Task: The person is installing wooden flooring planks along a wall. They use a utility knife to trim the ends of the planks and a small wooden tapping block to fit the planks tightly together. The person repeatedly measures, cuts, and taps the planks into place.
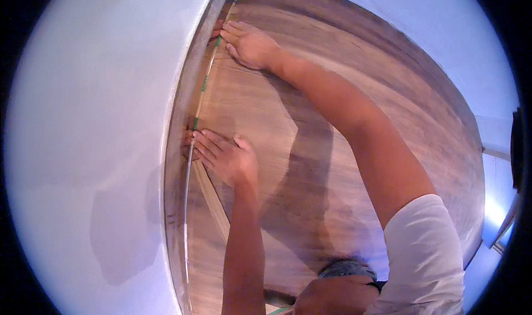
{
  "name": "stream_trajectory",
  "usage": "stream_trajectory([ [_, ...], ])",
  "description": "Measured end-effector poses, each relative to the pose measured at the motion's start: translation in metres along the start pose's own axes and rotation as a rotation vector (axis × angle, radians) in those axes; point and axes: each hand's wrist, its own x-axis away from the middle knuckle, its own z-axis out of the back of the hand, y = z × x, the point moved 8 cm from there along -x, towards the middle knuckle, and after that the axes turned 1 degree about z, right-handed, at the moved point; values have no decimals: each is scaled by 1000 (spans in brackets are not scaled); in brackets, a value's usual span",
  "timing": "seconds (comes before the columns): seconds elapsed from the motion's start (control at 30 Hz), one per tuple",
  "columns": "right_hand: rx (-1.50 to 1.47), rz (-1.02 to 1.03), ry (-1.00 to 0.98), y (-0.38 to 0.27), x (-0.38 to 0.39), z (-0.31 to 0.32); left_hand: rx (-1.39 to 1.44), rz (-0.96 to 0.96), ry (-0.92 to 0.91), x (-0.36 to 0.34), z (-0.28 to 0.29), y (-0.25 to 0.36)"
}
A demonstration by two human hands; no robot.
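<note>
My left hand (pixel 226 158) lies flat on a brown wood-grain surface (pixel 354 204), its fingers stretched and the thumb apart. Its fingertips touch a thin pale strip with green patches (pixel 204 85) that runs along the surface's left edge. Farther away, my right hand (pixel 250 44) rests the same way, fingers extended to the strip's far part. Both hands' fingertips show as reflections in the glossy brown border (pixel 178 204) beside the strip. A narrow light wooden strip (pixel 212 199) slants from below my left hand and passes under my left forearm.
A white wall (pixel 94 121) rises along the left side, and another pale wall (pixel 443 43) bounds the far right. A dark upright object (pixel 516 148) stands at the right rim. Bare skin and dark cloth (pixel 349 269) show at the lower edge; the wood-grain surface spreads rightward.
</note>
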Motion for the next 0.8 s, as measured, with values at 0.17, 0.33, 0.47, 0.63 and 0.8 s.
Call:
stream_trajectory([
  [0.17, -35, -29, -16, 11, -2, 0, 3, -8, 26, -1, 1, 0],
  [0.33, 12, -175, 91, 62, -11, 8, 94, 21, 12, -1, 4, 1],
  [0.47, 122, -65, 62, 66, -15, 3, 59, 32, -25, -1, 14, 11],
  [0.63, 331, 35, -111, 57, -26, -5, -86, -26, -15, -4, 18, 8],
  [0.8, 120, -14, 130, 36, -10, 27, 74, -6, 76, -14, 14, 16],
])
